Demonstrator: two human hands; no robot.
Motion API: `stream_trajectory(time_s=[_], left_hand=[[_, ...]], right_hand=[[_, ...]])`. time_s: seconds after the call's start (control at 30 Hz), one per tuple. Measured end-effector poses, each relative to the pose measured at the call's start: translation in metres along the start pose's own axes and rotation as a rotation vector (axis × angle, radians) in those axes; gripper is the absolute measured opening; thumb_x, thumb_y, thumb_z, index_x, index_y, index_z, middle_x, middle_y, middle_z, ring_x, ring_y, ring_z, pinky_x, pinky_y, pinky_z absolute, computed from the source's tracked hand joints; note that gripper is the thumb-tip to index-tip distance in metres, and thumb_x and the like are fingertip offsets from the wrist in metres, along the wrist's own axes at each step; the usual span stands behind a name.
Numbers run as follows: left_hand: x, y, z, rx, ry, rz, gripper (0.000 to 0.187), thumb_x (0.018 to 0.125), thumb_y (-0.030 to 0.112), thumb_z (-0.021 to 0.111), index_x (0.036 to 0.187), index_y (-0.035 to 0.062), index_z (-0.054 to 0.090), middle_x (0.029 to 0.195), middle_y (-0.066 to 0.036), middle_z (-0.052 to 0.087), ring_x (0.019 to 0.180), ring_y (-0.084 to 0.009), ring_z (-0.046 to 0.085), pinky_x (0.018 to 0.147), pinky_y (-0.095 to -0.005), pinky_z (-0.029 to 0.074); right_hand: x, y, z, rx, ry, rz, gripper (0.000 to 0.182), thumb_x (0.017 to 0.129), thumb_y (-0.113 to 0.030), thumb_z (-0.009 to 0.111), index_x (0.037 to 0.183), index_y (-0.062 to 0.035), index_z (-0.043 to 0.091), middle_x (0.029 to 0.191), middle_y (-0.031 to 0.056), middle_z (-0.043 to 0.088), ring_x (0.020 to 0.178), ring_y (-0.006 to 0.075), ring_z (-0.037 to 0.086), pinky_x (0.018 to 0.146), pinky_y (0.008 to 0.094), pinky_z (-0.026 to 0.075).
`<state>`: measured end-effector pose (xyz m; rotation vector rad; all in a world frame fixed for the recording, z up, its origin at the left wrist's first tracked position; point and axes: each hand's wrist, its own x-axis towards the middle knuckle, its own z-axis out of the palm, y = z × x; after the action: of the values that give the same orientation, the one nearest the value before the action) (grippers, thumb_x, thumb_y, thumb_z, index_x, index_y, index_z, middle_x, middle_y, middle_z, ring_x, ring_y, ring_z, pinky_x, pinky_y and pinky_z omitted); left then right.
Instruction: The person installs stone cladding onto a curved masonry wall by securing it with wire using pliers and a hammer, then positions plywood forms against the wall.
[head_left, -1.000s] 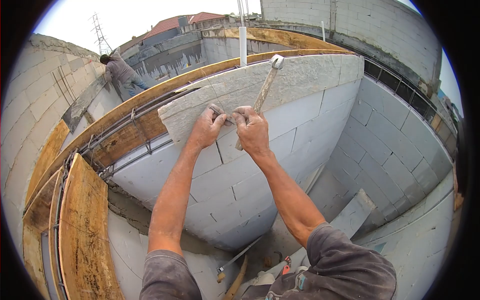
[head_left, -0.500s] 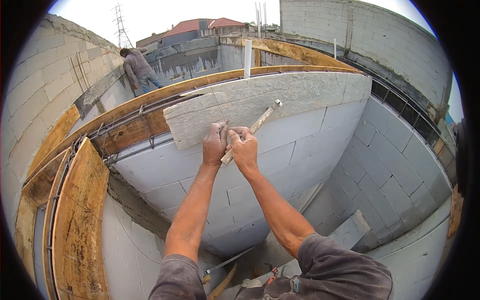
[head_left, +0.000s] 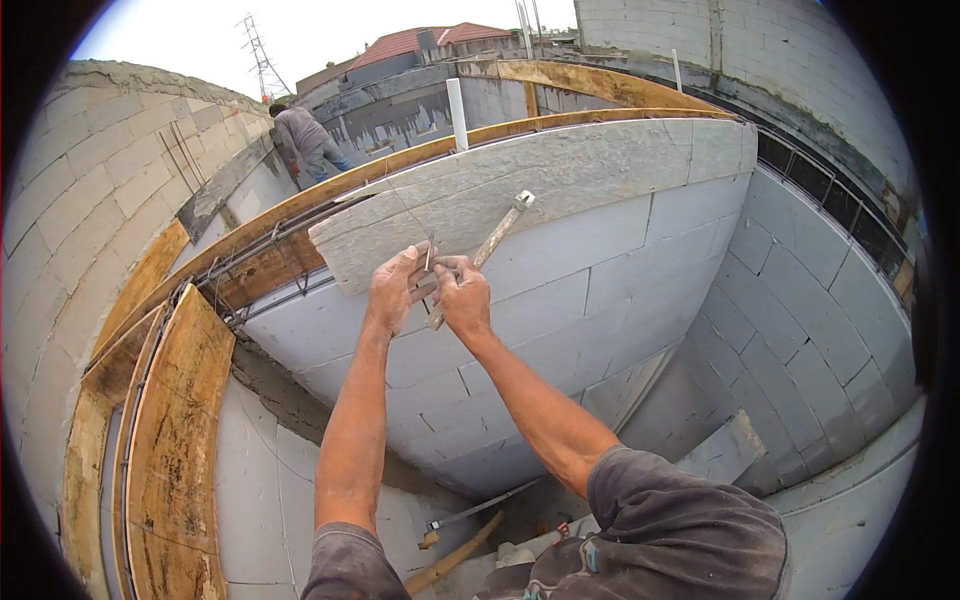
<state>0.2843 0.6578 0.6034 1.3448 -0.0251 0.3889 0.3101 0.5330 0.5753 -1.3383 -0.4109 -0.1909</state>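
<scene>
Step in hand: setting a nail [head_left: 429,254] into the grey panel [head_left: 520,195] atop the block wall [head_left: 560,300]. Left hand [head_left: 392,290] pinches what looks like the nail; right hand [head_left: 462,297] grips the hammer [head_left: 480,255], head raised. Next: a square, controlled strike clear of the fingers.

- Both arms are extended forward and upward from the shoulders, with the elbows only slightly bent and the forearms converging toward the hands.
- The left hand [head_left: 393,292] is held raised with its back turned to the camera; the thumb and forefinger are pinched together.
- The right hand [head_left: 462,297] is closed in a fist-like grip, its knuckles turned upward and its wrist slightly flexed.
- The two hands are brought close together, their fingertips almost touching.
- Short dark sleeves are seen at both upper arms.
</scene>
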Motion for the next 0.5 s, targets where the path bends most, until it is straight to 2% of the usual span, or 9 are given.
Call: stream_trajectory(time_s=[0.03,0.13,0.23,0.33,0.37,0.43,0.5], left_hand=[[0.002,0.001,0.005,-0.039,0.055,-0.04,0.036,0.094,0.025,0.068,0.121,0.0011,0.062,0.118,-0.009,0.067,0.102,-0.023,0.067,0.089,-0.0413,0.057],[0.012,-0.003,0.013,-0.104,0.094,-0.138,0.03,0.093,0.025,0.071,0.112,0.0025,0.063,0.104,-0.009,0.069,0.093,-0.0207,0.067,0.083,-0.0393,0.058],[0.019,-0.013,0.015,-0.272,0.062,-0.212,0.023,0.09,0.022,0.075,0.107,0.01,0.064,0.096,-0.001,0.068,0.086,-0.014,0.064,0.067,-0.0299,0.049],[0.022,-0.011,0.011,-0.328,0.034,-0.316,0.026,0.089,0.018,0.075,0.11,0.0105,0.063,0.094,-0.001,0.066,0.084,-0.0147,0.065,0.069,-0.0311,0.052],[0.024,-0.008,0.009,-0.299,0.0,-0.296,0.027,0.089,0.018,0.075,0.111,0.0104,0.062,0.093,-0.001,0.066,0.084,-0.0149,0.065,0.071,-0.0317,0.053],[0.02,0.005,0.014,-0.245,-0.069,-0.257,0.029,0.089,0.016,0.075,0.113,0.0102,0.061,0.092,-0.001,0.065,0.084,-0.0151,0.065,0.074,-0.033,0.055],[0.019,0.013,0.021,-0.23,-0.031,-0.27,0.03,0.089,0.016,0.075,0.114,0.0097,0.06,0.093,-0.002,0.064,0.084,-0.0152,0.065,0.078,-0.0342,0.056]], right_hand=[[0.0,0.0,-0.001,0.002,-0.01,0.014,0.018,0.095,-0.012,0.061,0.107,-0.0009,0.067,0.073,0.0058,0.067,0.058,0.0104,0.062,0.053,0.0291,0.049],[0.001,0.0,0.003,0.062,0.017,0.01,0.018,0.094,-0.011,0.062,0.106,0.0003,0.067,0.073,0.0054,0.066,0.059,0.0107,0.062,0.055,0.029,0.049],[0.002,0.002,-0.001,0.038,0.021,-0.03,0.019,0.093,-0.012,0.064,0.106,0.0012,0.068,0.072,0.0049,0.066,0.06,0.0105,0.061,0.056,0.0282,0.049],[0.004,-0.001,-0.011,0.018,-0.03,-0.074,0.02,0.092,-0.014,0.066,0.105,0.0012,0.068,0.071,0.0044,0.065,0.061,0.0101,0.061,0.056,0.0278,0.048],[0.004,-0.003,-0.015,0.022,-0.053,-0.087,0.021,0.091,-0.015,0.067,0.104,0.0011,0.068,0.071,0.0042,0.065,0.061,0.0099,0.061,0.057,0.0278,0.048],[0.0,-0.023,-0.024,0.088,-0.105,-0.009,0.021,0.091,-0.017,0.068,0.102,0.0011,0.069,0.071,0.0042,0.066,0.062,0.0099,0.061,0.058,0.0275,0.048],[-0.002,-0.04,-0.03,0.083,-0.116,0.048,0.022,0.091,-0.019,0.068,0.1,0.0011,0.069,0.072,0.005,0.066,0.062,0.0109,0.062,0.059,0.0283,0.049]])
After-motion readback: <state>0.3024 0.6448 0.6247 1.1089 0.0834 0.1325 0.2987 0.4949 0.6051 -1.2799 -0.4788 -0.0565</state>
